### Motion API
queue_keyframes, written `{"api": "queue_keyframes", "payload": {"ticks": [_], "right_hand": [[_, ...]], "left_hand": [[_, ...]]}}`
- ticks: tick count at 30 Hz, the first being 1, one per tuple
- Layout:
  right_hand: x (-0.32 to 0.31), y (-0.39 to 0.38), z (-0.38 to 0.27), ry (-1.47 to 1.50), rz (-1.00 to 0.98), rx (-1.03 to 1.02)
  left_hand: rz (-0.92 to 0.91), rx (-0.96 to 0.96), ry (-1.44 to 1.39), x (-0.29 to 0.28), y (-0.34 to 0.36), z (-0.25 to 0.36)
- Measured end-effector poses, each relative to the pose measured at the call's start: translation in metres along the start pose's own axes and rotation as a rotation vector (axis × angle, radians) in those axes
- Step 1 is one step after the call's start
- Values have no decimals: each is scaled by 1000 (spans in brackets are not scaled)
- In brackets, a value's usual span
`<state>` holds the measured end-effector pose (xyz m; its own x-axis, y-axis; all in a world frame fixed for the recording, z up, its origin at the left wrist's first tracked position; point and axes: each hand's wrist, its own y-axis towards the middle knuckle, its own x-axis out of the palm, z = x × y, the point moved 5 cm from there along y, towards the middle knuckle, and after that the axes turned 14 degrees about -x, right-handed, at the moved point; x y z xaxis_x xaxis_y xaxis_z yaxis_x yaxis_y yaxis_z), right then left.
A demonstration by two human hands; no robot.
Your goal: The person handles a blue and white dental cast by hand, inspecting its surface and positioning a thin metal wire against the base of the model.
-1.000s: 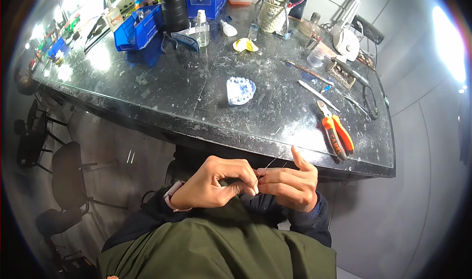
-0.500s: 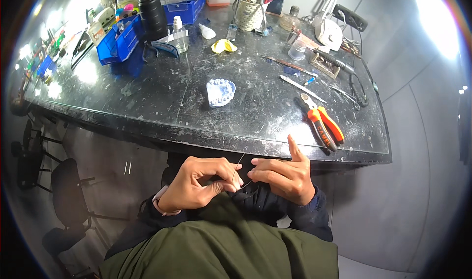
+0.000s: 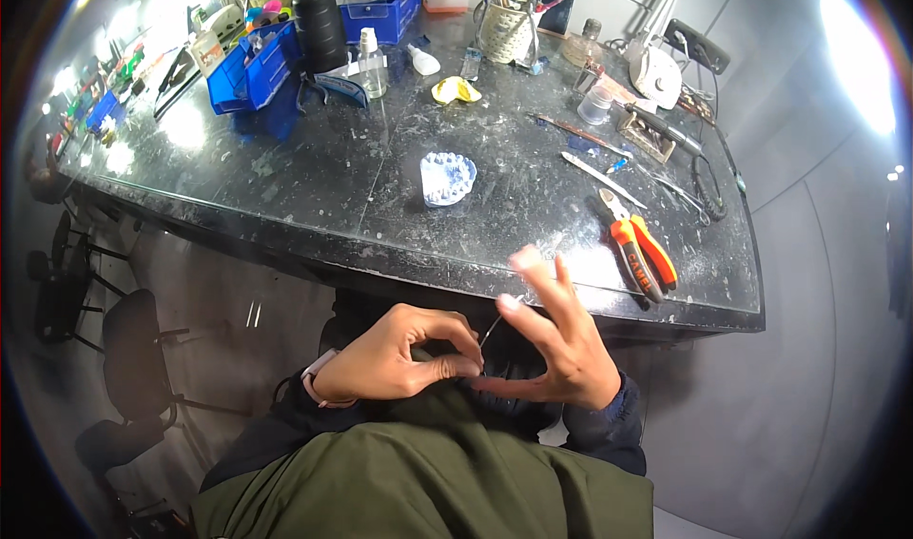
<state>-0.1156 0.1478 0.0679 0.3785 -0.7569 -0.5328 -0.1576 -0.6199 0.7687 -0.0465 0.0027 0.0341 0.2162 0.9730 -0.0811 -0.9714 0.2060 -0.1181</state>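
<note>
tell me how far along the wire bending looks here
In hand: left hand and right hand pinch a thin wire below the bench edge. The dental cast lies on the bench without it, the orange pliers unused, so fitting looks undone.

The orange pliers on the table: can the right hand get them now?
Probably yes, once it lets go: the pliers lie uncovered near the table edge, just beyond the right hand, which now pinches a thin wire.
</note>
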Motion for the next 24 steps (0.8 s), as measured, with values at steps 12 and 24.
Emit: {"api": "queue_keyframes", "payload": {"ticks": [12, 24], "right_hand": [[7, -2, 5, -195, -192, -49], [-29, -27, 54, 348, 434, 222]], "left_hand": [[128, 78, -73, -14, -3, 8], [762, 273, 641, -84, 49, 25]]}}
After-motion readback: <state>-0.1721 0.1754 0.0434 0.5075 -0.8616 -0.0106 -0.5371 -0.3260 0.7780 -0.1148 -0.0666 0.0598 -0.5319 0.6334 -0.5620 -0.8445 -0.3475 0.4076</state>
